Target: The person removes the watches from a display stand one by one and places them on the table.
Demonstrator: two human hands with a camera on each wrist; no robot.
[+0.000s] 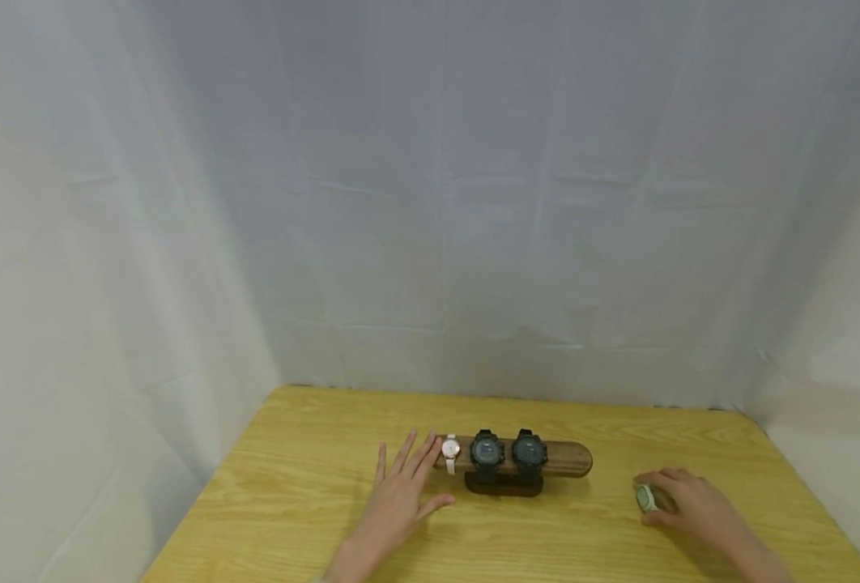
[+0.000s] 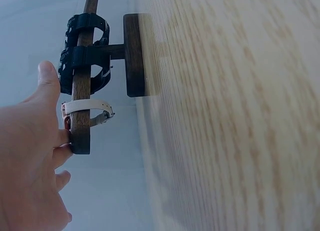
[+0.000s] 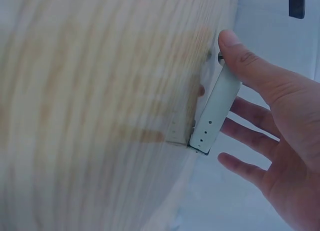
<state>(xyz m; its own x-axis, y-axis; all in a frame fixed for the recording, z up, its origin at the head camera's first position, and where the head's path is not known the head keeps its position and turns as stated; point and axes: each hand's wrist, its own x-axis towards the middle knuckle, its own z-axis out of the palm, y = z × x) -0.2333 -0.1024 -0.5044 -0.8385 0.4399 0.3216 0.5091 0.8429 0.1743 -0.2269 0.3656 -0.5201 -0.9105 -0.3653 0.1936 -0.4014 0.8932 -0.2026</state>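
Note:
A wooden watch stand (image 1: 568, 459) bears a white-strapped watch (image 1: 450, 448) at its left end and two black watches (image 1: 487, 452) beside it. My left hand (image 1: 393, 506) is at the stand's left end, its fingers extended and fingertips touching the bar (image 2: 81, 133); the thumb points toward the black watches. To the right of the stand, my right hand (image 1: 696, 502) pinches a pale green watch (image 1: 645, 498) low at the table. In the right wrist view its strap (image 3: 217, 108) shows holes, with the thumb at one end and the fingers behind, partly hidden.
The stand's dark base (image 1: 503, 486) rests on a yellow wood-grain table (image 1: 291, 486). Pale cloth (image 1: 430, 243) hangs behind the table and along both sides. A dark piece (image 3: 296, 3) shows at the top of the right wrist view.

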